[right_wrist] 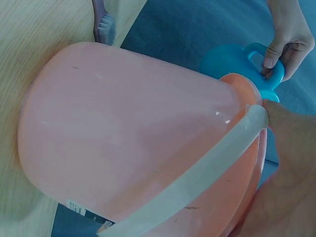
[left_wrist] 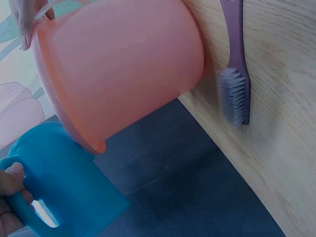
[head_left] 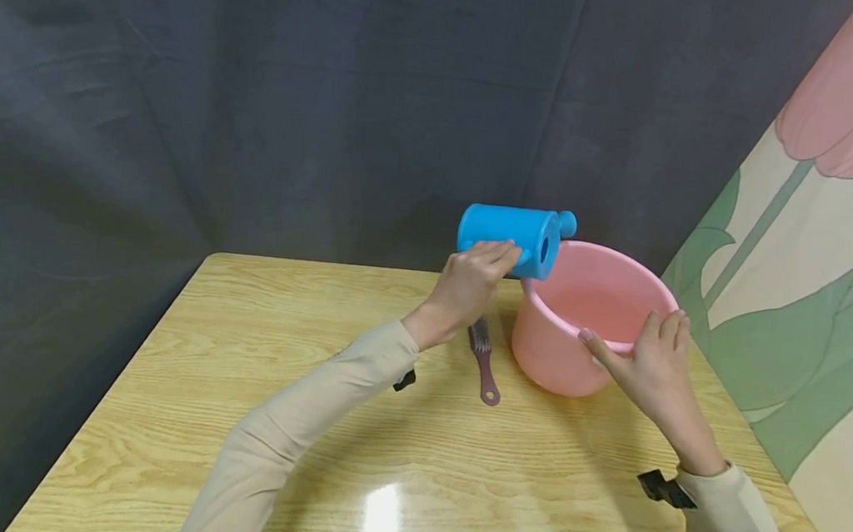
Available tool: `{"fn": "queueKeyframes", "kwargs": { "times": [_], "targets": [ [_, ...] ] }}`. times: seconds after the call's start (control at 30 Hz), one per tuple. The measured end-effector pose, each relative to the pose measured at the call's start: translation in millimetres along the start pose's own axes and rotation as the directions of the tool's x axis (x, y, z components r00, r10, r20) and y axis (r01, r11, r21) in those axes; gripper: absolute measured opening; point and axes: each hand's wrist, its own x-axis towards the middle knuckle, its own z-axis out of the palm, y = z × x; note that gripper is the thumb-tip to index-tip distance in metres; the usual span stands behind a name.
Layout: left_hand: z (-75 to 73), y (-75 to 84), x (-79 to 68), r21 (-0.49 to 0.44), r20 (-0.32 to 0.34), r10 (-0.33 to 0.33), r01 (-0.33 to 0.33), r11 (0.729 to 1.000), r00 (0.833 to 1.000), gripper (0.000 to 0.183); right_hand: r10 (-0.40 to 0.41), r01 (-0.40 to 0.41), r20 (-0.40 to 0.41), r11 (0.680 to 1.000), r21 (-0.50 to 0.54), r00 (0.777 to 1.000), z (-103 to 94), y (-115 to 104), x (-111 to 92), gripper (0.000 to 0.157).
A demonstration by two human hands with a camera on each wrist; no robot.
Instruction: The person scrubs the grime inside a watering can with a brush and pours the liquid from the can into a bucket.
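Note:
My left hand [head_left: 464, 286] grips the handle of a blue watering can [head_left: 506, 225]. The can lies tipped on its side in the air, its round spout head pointing right, at the left rim of a pink bucket [head_left: 558, 361]. In the left wrist view the can's handle [left_wrist: 23, 210] passes through the curled fingers. On the bucket's near right rim, my right hand [head_left: 657, 374] holds on with thumb and fingers apart. A pale bucket handle [right_wrist: 192, 183] hangs across the bucket's side in the right wrist view. What the bucket holds is not clear.
A purple scrub brush [head_left: 487, 373] lies on the wooden table [head_left: 239, 351], just left of the bucket. Behind the table hangs a dark curtain [head_left: 334, 108]. A wall with painted flowers [head_left: 805, 329] runs along the right side.

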Motion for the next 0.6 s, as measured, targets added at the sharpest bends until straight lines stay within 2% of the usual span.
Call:
{"fn": "queueKeyframes", "kwargs": {
  "times": [0.27, 0.6],
  "targets": [
    [-0.7, 2.5, 2.7, 0.045, 0.040, 0.014, -0.016, 0.999, 0.999, 0.032, 0.015, -0.016, 0.031, 1.000, 0.014, 0.999, -0.5, -1.6, -1.5, 0.111],
    [-4.7, 6.1, 4.3, 0.042, 0.082, 0.039, -0.042, 0.998, 0.996, 0.029, 0.009, -0.010, 0.024, 1.000, 0.016, 1.000, -0.1, -2.0, -0.4, 0.111]
  ]
}}
